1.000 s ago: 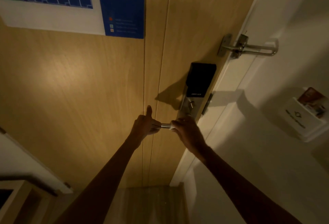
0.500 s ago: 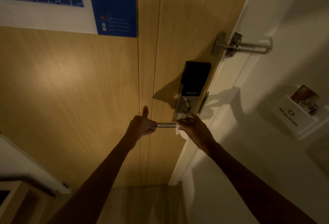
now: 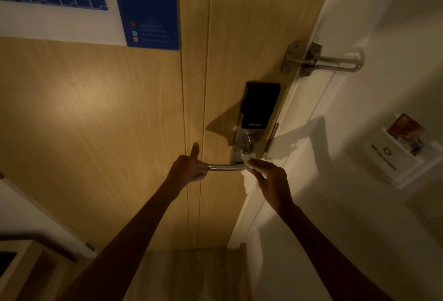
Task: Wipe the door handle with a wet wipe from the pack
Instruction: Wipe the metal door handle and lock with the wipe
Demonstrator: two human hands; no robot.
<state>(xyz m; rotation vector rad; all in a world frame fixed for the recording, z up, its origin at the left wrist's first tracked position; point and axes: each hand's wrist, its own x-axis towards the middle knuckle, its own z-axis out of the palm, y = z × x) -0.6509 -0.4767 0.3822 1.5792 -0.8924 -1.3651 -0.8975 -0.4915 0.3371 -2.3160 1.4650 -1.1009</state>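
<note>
A silver lever door handle (image 3: 226, 167) sticks out leftward from the smart lock plate (image 3: 257, 118) on the wooden door (image 3: 96, 121). My left hand (image 3: 189, 169) grips the handle's free end, thumb pointing up. My right hand (image 3: 271, 177) pinches a crumpled white wet wipe (image 3: 250, 182) around the handle's base by the lock plate; part of the wipe hangs below my fingers. The wipe pack is not in view.
A metal swing-bar door guard (image 3: 321, 60) spans door and white frame above the lock. A white key-card holder (image 3: 402, 157) with a card is on the right wall. A blue evacuation plan (image 3: 146, 6) hangs on the door. A wooden shelf (image 3: 21, 264) sits at lower left.
My right hand slid right along the handle with the wipe, from near my left hand to the base at the lock plate, baring the bar. My left hand kept its grip.
</note>
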